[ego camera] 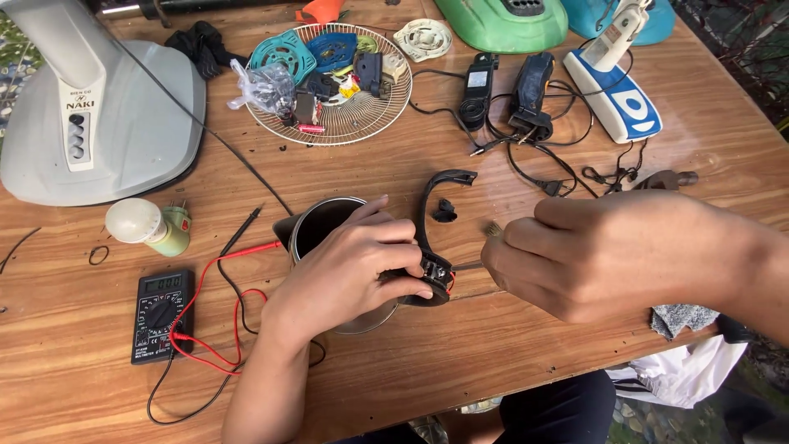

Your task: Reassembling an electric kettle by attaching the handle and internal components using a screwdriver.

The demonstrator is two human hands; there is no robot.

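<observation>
A steel electric kettle [322,224] lies on its side on the wooden table [460,353], open mouth facing up-left. My left hand [355,267] grips its body and the base of its black curved handle [434,205]. My right hand [592,255] is closed on a thin screwdriver [470,265] whose shaft reaches the handle's lower end, where red wiring shows. A small black part [445,211] lies just beyond the handle.
A black multimeter [161,315] with red and black leads lies at front left, beside a light bulb [146,224]. A grey fan base [99,123] stands far left. A wire fan guard [333,82] holds several small parts. Black cables and devices [509,99] lie at the back right.
</observation>
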